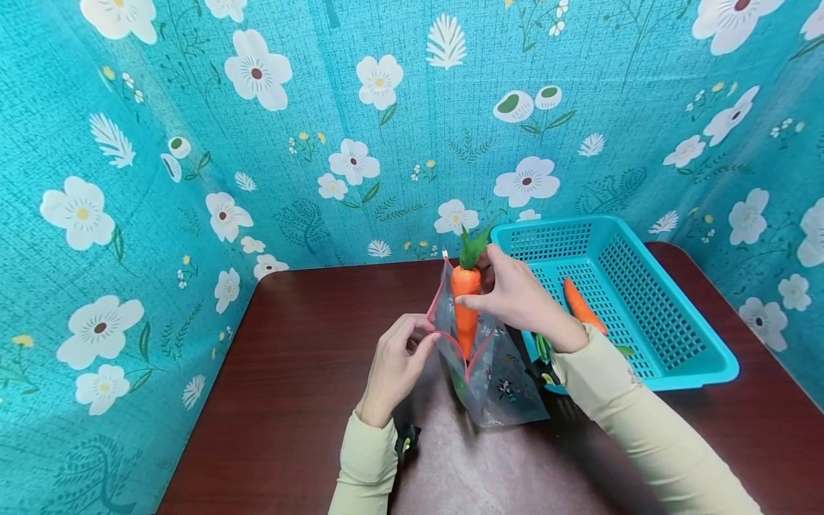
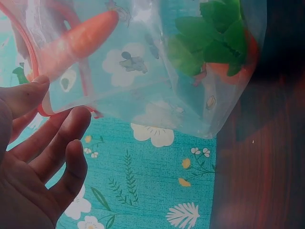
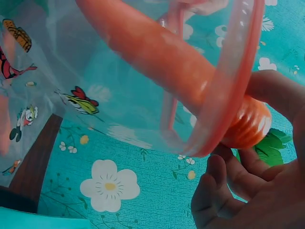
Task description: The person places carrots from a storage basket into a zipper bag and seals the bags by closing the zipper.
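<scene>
An orange carrot (image 1: 466, 307) with green leaves points tip-down into the mouth of a clear zip bag (image 1: 508, 397) with a red zip edge and small printed figures. My right hand (image 1: 524, 297) grips the carrot near its leafy top. My left hand (image 1: 394, 365) pinches the red edge on the bag's left side, holding the mouth apart. Through the film in the left wrist view, green leaves (image 2: 205, 40) and an orange piece (image 2: 228, 71) show at the bag's bottom; that piece is partly covered by the leaves.
Right of the bag a turquoise plastic basket (image 1: 682, 297) stands on the dark brown table (image 1: 296, 372). It holds another carrot (image 1: 582, 306) and some green items partly hidden by my right arm. Behind hangs a turquoise flowered cloth (image 1: 412, 143).
</scene>
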`<control>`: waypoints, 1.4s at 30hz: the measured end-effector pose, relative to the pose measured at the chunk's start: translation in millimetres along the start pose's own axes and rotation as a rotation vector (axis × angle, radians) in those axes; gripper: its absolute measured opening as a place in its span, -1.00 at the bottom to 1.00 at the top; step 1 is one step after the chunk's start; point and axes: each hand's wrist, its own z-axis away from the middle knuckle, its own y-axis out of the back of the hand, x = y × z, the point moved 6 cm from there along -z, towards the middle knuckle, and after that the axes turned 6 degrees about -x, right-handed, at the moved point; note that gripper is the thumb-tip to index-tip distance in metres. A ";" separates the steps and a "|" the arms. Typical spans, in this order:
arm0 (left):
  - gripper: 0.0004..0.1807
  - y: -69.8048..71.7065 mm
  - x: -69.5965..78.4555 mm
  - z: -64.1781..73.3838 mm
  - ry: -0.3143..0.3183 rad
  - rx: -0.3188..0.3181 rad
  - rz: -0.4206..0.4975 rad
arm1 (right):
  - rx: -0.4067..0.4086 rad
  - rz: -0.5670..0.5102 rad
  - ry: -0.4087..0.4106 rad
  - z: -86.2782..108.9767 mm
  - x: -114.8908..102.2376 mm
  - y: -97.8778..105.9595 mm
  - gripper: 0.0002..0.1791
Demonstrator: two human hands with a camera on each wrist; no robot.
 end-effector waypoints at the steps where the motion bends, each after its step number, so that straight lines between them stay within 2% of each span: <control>1: -0.84 -0.1 -0.1 0.0 0.003 -0.001 -0.001 | -0.003 0.005 0.000 0.0 0.2 -0.7 -0.41; 9: -0.86 -0.7 -0.7 -0.3 -0.002 -0.004 0.003 | -0.020 0.028 -0.002 0.1 2.9 -5.0 -0.44; 13: -0.87 -0.9 -1.1 -0.4 -0.017 0.002 -0.003 | -0.035 0.068 0.042 0.0 2.5 -8.8 -0.49; 19: -0.88 -0.3 -1.6 -0.4 -0.026 0.010 -0.009 | -0.025 0.116 0.105 0.2 1.0 -9.6 -0.46; 25: -0.89 1.0 -1.0 0.0 -0.038 0.017 -0.012 | 0.004 0.134 0.034 0.0 6.6 -4.5 -0.54; 28: -0.91 1.9 -0.3 0.0 -0.043 0.021 -0.009 | -0.009 0.142 -0.011 -0.7 11.7 -3.0 -0.54; 32: -0.91 2.8 0.7 0.0 -0.046 0.031 -0.008 | -0.072 0.150 -0.054 -2.2 19.0 -3.6 -0.60; 37: -0.92 5.5 2.4 -0.1 -0.054 0.059 -0.013 | -0.155 0.221 -0.094 -1.2 23.0 -4.2 -0.81; 42: -0.93 8.3 1.8 0.1 -0.057 0.078 -0.030 | -0.116 0.263 -0.089 1.0 18.4 2.2 -0.84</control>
